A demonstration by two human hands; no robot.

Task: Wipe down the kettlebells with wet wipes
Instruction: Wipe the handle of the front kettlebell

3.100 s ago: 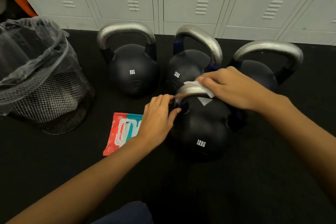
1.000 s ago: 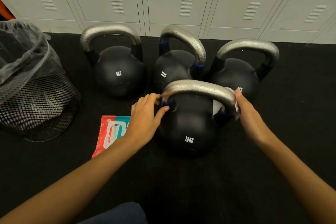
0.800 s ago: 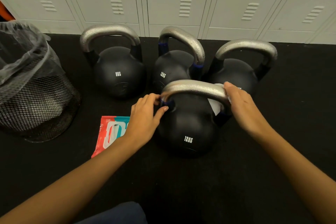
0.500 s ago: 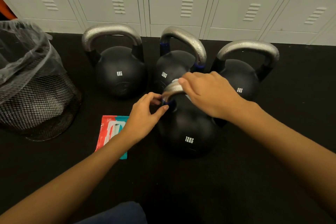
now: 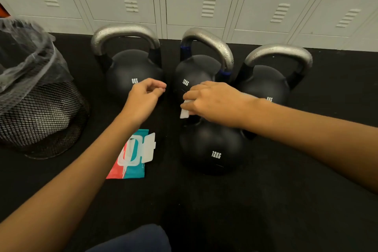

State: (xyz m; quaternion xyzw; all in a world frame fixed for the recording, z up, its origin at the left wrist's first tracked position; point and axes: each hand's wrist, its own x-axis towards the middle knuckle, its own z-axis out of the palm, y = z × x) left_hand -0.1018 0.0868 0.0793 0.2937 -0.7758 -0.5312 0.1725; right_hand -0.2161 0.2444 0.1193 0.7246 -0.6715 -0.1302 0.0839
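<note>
Bin [image 5: 41, 108] first, far left: the mesh basket with its plastic liner is sitting untouched. Next to it the left hand [image 5: 146, 96] is hanging free in the air in front of the 8 kg kettlebell [image 5: 131, 73], fingers loosely curled and holding nothing; half a second ago it was pinching the left end of the front handle, so it is letting go of its steadying hold. Below it the wipe packet [image 5: 131, 153] is lying on the black mat [image 5: 266, 200] with its flap open. Further right, the right hand [image 5: 212, 102] is covering the handle of the front 12 kg kettlebell [image 5: 212, 147], fingers curled over the white wet wipe [image 5: 184, 111], whose corner is poking out at the handle's left end. It was at the right end a second ago, so the pass along the handle is looking about finished. I'd guess the round body, or a neighbouring bell, is coming next.
</note>
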